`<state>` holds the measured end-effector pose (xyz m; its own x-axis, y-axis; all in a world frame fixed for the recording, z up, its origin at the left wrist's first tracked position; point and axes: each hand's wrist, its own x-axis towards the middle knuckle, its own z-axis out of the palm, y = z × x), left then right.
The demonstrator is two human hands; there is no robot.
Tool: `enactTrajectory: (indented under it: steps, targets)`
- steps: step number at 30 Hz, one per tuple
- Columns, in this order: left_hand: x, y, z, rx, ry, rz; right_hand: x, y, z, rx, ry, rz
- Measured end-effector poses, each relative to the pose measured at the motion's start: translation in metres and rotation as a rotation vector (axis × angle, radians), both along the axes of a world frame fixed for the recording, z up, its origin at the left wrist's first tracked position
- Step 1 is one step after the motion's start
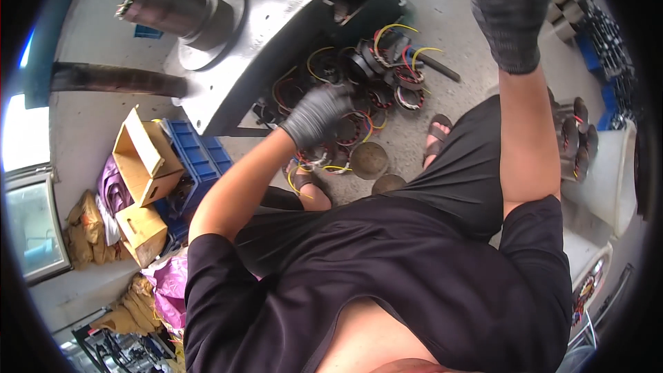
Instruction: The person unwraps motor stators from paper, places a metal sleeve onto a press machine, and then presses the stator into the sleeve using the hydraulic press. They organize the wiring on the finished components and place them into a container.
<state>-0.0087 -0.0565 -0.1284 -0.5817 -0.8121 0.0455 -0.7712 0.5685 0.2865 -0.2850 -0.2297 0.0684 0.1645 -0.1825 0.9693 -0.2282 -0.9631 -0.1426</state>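
Observation:
Both hands wear dark grey work gloves. My left hand [318, 116] is over a pile of wound motor stators [373, 59] on the floor, in front of the machine; motion smears its fingers, and what they touch cannot be made out. Ring-shaped, with coloured lead wires, several stators lie around it. My right hand [510, 14] is raised at the upper right, its arm stretched forward. A gap shows between its fingers, whose tips reach the picture's top edge, and nothing shows in it. A dark cylinder with windings at its end [155, 3] sits tilted on the machine's round flange.
The machine's metal plate [259, 45] stands at the upper left. Cardboard boxes [146, 159] and blue crates [197, 152] are at left. Round metal discs [369, 160] lie by my feet. Stacked metal cores [566, 3] and a pale bin [601, 179] stand at right.

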Motion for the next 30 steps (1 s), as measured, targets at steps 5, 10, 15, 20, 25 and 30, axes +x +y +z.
enactTrajectory:
  steps: [5, 10, 15, 20, 25, 30]
  targets:
    - [-0.040, 0.091, -0.125, 0.460, -0.355, 0.105, -0.005, -0.014, -0.030, 0.325, -0.002, 0.075]
    - [-0.046, 0.120, -0.178, 0.537, -0.408, 0.209, -0.003, -0.032, -0.055, 0.391, -0.140, 0.224]
    - [-0.043, 0.120, -0.179, 0.509, -0.163, 0.313, 0.008, -0.022, -0.053, 0.409, -0.070, 0.010]
    - [-0.050, 0.095, -0.144, 0.331, 0.120, 0.210, 0.021, -0.047, -0.067, 0.289, -0.117, 0.153]
    - [-0.031, 0.079, -0.051, 0.230, 0.268, 0.337, 0.051, -0.062, -0.059, 0.493, -0.250, 0.317]
    - [0.011, 0.083, 0.073, 0.118, 0.845, 0.740, 0.070, -0.154, -0.014, 0.645, -0.168, 0.189]
